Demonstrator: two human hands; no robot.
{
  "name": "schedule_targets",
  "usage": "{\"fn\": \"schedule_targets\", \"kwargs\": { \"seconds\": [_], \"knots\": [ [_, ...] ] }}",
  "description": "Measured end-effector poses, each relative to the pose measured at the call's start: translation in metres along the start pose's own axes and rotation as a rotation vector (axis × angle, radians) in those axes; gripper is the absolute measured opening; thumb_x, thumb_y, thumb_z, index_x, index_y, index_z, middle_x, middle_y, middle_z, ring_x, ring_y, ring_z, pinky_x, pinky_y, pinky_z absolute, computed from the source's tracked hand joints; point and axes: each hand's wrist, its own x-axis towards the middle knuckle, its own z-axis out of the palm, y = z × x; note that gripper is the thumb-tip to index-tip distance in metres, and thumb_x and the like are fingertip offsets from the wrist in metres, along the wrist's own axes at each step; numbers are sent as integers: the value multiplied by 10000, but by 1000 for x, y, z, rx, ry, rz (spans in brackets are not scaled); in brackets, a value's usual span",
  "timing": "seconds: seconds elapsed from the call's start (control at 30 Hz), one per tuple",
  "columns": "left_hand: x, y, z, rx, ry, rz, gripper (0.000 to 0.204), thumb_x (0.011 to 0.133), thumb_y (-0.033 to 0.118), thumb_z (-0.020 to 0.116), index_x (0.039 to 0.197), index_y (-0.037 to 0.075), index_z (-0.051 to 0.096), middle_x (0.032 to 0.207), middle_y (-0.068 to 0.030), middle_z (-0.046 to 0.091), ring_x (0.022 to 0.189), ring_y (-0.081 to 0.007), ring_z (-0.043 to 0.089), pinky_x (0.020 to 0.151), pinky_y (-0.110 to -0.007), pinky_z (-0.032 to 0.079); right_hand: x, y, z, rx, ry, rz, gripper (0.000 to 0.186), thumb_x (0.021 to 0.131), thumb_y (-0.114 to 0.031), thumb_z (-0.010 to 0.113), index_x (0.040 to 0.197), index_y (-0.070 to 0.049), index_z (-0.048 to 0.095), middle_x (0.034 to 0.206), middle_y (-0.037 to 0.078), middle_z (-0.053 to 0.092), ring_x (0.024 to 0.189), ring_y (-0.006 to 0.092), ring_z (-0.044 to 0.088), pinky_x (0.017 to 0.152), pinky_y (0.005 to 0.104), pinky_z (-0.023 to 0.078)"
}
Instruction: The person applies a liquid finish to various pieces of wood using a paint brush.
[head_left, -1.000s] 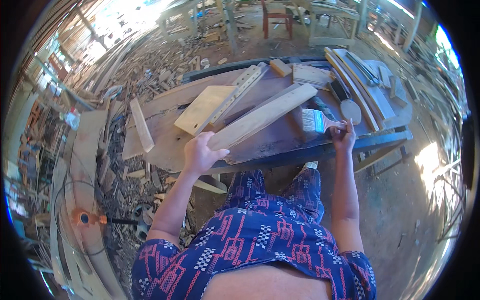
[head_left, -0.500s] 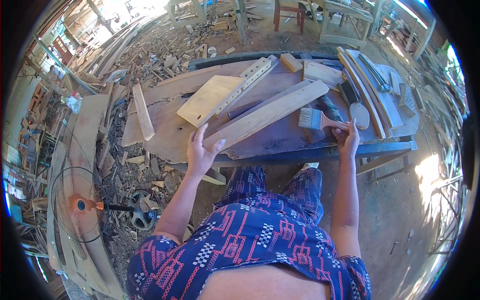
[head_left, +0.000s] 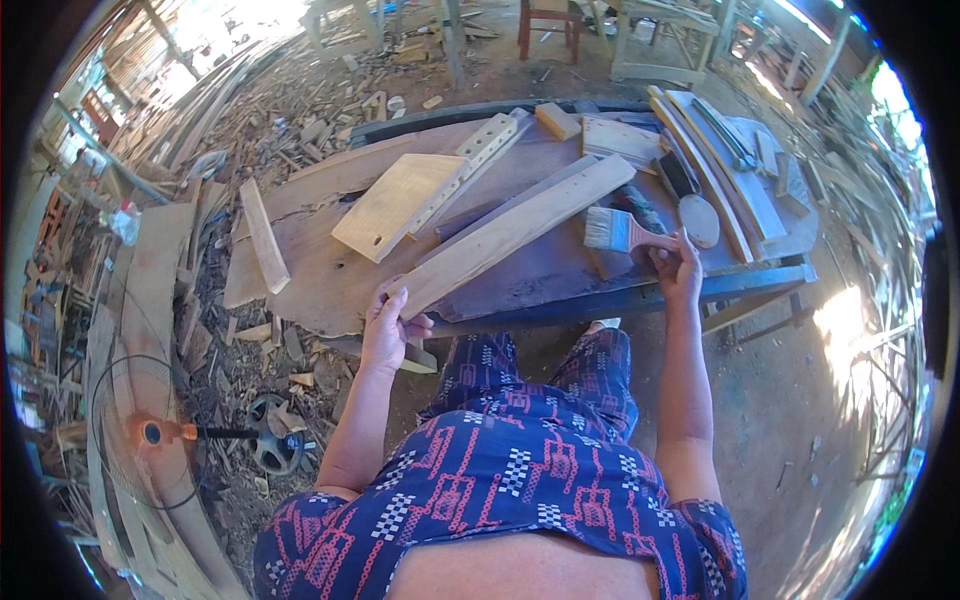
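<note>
My left hand (head_left: 392, 328) grips the near end of a long pale plank (head_left: 512, 222), which slants away to the right over the worktable (head_left: 300, 280). My right hand (head_left: 678, 264) holds a wide paintbrush (head_left: 618, 229) by its handle, its bristles pointing left, just right of the plank. Beside the plank lie a yellowish board with a hole (head_left: 390, 200), a strip with a row of holes (head_left: 485, 142) and a dark rod. A round pale disc (head_left: 699, 219) and a dark block (head_left: 676, 174) are beyond the brush. A short batten (head_left: 263, 236) lies at the left.
Long boards (head_left: 740, 200) and offcuts cover the table's right end. A standing fan (head_left: 152, 432) is on my left, among planks (head_left: 157, 260) and wood scraps on the floor (head_left: 285, 360). A red chair (head_left: 550, 30) and wooden benches (head_left: 655, 71) stand beyond the table.
My left hand's grip on the plank has turned, with the thumb now upward on the near end. The brush stays in my right hand, slightly shifted. The whole view has moved a little.
</note>
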Motion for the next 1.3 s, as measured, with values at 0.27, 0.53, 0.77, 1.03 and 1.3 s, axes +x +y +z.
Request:
{"fn": "schedule_targets", "kwargs": {
  "seconds": [0.27,0.53,0.77,1.03,1.3],
  "knots": [
    [-17,26,21,123,-105,149,381,849,191,594,1164,30,452,869,-81,598,597,-135,617,487,-254,542,-23,-37,76,-57,16,-109,171,867,-189,570,850,-20,548,697,84,603,512,140,571,492,317,541],
    [-21,39,26,238,-228,257,597,708,17,675,1235,32,394,1031,-97,547,733,-149,607,642,-267,530,-84,-15,196,-1163,-494,-901,162,813,-167,632,862,-23,578,739,115,605,630,235,600,568,303,465],
    [-17,39,23,243,-248,214,574,720,-47,654,1226,20,392,1020,-81,530,803,-141,581,670,-274,530,-171,22,267,-873,-958,-660,146,796,-127,626,797,-7,543,657,138,564,585,261,583,521,324,449],
    [-19,31,22,317,-180,235,456,734,-41,649,1131,1,430,942,-69,569,798,-133,594,677,-265,531,-160,42,290,-494,-821,69,210,852,-180,607,842,25,562,702,61,595,526,85,561,452,202,454],
    [-15,38,21,273,-215,242,589,706,-55,648,1226,9,379,1051,-103,542,851,-160,584,681,-271,530,8,1,216,-727,-365,16,213,775,-209,674,837,-28,580,711,84,619,507,152,604,402,249,502]
  ]
}}
